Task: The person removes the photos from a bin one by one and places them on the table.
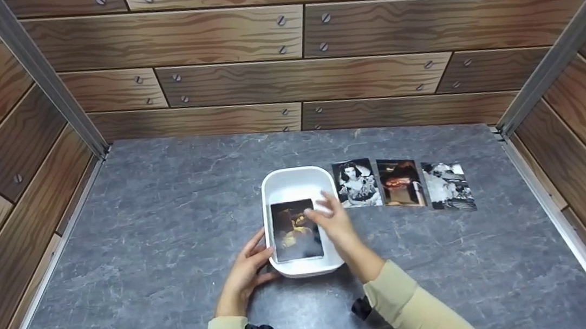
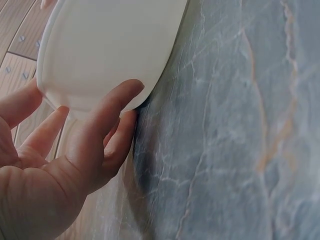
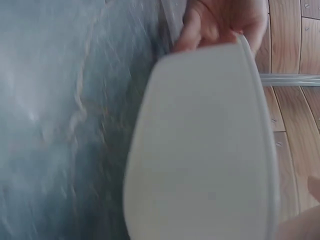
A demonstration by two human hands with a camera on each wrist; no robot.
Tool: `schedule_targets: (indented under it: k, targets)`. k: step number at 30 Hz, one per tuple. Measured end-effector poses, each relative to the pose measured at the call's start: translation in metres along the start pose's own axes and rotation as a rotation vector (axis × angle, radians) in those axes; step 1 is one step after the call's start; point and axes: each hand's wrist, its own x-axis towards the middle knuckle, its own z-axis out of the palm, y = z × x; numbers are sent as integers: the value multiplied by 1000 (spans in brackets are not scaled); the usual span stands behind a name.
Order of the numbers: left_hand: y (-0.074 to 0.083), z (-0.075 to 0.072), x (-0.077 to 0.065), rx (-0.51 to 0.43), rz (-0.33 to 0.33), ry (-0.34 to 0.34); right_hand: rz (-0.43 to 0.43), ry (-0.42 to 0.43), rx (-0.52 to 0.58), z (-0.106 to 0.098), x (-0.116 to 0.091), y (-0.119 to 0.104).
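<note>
A white plastic tub (image 1: 304, 268) with rounded corners stands in the middle of the table. Inside it lies a dark photo print (image 1: 295, 240) with golden patches, towards the tub's left side. My left hand (image 1: 249, 267) holds the tub at its near left corner; in the left wrist view, its fingers press along the white outer wall (image 2: 115, 45). Over the tub's right side hovers my right hand (image 1: 334, 223), fingers spread and slightly blurred. Its thumb is above the print's upper right part, and I see nothing pinched. The right wrist view mostly shows the tub's outer wall (image 3: 200, 140).
Right of the tub, three prints lie in a row: a black-and-white portrait (image 1: 358, 185), a dark reddish-brown picture (image 1: 401, 181) and another black-and-white one (image 1: 449, 186). Wood-patterned panels (image 1: 241, 83) enclose the grey marbled table (image 1: 160, 244) at back and sides.
</note>
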Motion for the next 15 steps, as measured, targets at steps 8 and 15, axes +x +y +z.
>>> schedule_targets:
  k: [8, 15]
  targets:
    - [2, 3, 2, 29, -44, 41, 131, -34, -215, 5, 29, 52]
    - [1, 3, 1, 11, -36, 36, 154, -5, -293, 9, 38, 67]
